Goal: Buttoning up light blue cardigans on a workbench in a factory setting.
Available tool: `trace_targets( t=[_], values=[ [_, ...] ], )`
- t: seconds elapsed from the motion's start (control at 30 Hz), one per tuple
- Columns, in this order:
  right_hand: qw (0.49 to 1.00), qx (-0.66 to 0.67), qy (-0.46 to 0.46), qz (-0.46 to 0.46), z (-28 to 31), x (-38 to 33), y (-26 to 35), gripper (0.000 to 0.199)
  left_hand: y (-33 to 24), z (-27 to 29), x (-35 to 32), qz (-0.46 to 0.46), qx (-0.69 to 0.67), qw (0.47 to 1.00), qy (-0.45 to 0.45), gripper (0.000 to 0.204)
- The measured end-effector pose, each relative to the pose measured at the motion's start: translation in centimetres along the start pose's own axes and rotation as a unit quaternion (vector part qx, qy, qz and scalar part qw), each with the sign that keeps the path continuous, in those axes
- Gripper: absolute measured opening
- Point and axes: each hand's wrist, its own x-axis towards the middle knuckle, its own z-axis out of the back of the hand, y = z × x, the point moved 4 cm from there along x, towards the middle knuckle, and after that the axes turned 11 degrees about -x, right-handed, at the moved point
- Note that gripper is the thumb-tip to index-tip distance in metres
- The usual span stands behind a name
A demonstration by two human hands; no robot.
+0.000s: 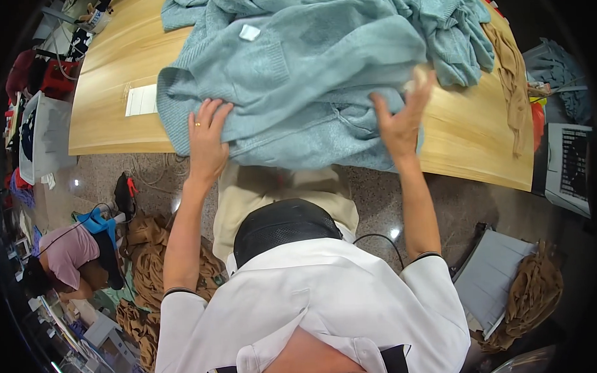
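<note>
Blue-green knit garment (pixel 307 61) lies rumpled on the wooden table (pixel 112 124), its near edge overhanging.
The hands sit well apart: right hand (pixel 401 120) at its right side, thumb and blurred fingers parted; left hand (pixel 209 134) on the cloth, grip unclear. Light, even pressure probably suits the knit best, keeping the small white label (pixel 250 32) flat.

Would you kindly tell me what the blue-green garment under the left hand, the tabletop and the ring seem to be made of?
The blue-green garment: soft, matte knit, perhaps wool or acrylic, judging by its ribbed edge and fuzzy surface.
The tabletop: smooth wood or wood-effect laminate, from its pale grain.
The ring on the left hand: probably gold-coloured metal; it looks yellowish and shiny.
</note>
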Motion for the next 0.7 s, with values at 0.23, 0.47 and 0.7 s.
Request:
trace_targets(
  t=[0.23, 0.47, 0.7],
  values=[
    [0.982, -0.147, 0.113, -0.017, -2.0, 3.3, -9.9, 0.039, 4.8, -0.3, 6.5, -0.054, 0.037, 0.996, 0.063, 0.075],
    [0.979, -0.193, 0.059, -0.039, -3.8, 3.7, -11.0, 0.043, 7.6, -2.3, 13.9, -0.128, 0.061, 0.989, 0.032, 0.068],
    [0.965, -0.103, 0.121, 0.208, 5.4, -8.9, 4.2, 0.033, 7.7, -2.6, 14.2, -0.111, 0.049, 0.992, 0.04, 0.064]
  ],
)
